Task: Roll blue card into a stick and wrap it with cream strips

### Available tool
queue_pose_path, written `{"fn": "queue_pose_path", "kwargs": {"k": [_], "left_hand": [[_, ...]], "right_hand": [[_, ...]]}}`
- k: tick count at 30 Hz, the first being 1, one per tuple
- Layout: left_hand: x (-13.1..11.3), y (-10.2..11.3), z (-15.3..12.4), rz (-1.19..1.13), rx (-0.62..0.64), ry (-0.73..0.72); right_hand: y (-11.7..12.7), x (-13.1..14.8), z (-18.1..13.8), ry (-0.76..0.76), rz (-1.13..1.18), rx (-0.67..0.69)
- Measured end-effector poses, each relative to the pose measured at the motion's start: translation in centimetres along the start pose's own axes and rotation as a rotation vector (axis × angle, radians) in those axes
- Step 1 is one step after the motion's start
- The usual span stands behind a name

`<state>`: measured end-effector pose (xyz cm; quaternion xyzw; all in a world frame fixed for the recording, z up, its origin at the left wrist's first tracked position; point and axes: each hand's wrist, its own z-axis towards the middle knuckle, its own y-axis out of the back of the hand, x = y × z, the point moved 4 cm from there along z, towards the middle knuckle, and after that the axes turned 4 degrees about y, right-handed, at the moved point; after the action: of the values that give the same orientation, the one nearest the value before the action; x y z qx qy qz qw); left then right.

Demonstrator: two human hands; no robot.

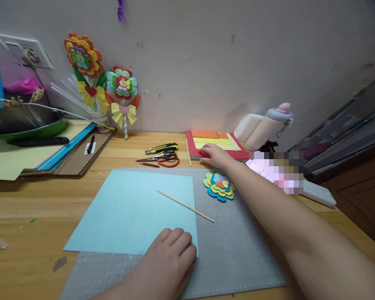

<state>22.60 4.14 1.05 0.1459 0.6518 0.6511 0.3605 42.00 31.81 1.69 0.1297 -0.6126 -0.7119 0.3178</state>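
A light blue sheet of paper [134, 212] lies on a grey cutting mat [234, 254], its left part reaching past the mat onto the table. My left hand [171, 258] rests by the sheet's near right corner with its fingers curled under; what is beneath them is hidden. Across the sheet's right edge lies a thin wooden stick [184, 205]. My right hand [215, 156] is stretched out to the stack of coloured paper [192, 143], thumb and fingers apart, touching its near edge. Below that forearm sits a layered paper flower [219, 186] in blue, yellow and green.
Scissors [162, 157], a yellow-black utility knife [161, 148] and a dark red pencil-like stick [149, 165] lie behind the mat. Two paper flowers on stems [84, 58] lean at the wall. Card sheets and a pan [25, 121] fill the left; a bottle [267, 127] and phone [262, 171] are right.
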Motion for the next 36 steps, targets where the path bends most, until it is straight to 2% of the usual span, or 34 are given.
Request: {"fn": "queue_pose_path", "kwargs": {"k": [8, 22, 36], "left_hand": [[0.3, -0.9, 0.0, 0.020, -0.005, -0.024], [0.8, -1.5, 0.0, 0.007, 0.015, -0.027], [1.0, -1.3, -0.2, -0.029, 0.000, -0.018]], "right_hand": [[-0.2, -2.6, 1.0, -0.071, 0.059, 0.059], [-0.4, -5.1, 0.4, -0.260, 0.273, -0.085], [-0.5, -6.1, 0.7, -0.297, 0.346, -0.109]]}}
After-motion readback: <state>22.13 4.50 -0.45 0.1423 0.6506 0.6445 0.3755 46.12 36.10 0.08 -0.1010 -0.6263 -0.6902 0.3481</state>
